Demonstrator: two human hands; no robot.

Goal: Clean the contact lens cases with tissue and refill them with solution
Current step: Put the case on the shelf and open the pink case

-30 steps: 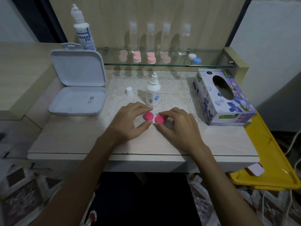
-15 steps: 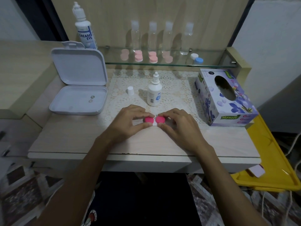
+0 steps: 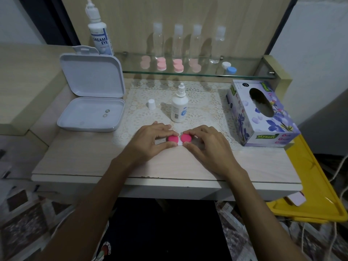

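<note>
A contact lens case with two bright pink caps lies on the table in front of me. My left hand pinches the left pink cap between thumb and fingers. My right hand pinches the right pink cap the same way. A sliver of the white case body shows between the caps. Behind them, a small white solution bottle stands uncapped on the lace mat, with its white cap to the left. The tissue box sits at the right.
An open white box with two small lenses in it lies at the left. On the glass shelf stand a large solution bottle, several clear bottles, several pale pink cases and a white-and-blue case. A yellow tray sits low right.
Both hands have drawn together, so the two pink caps now sit side by side, almost touching. The fingers have closed more tightly on the caps.
</note>
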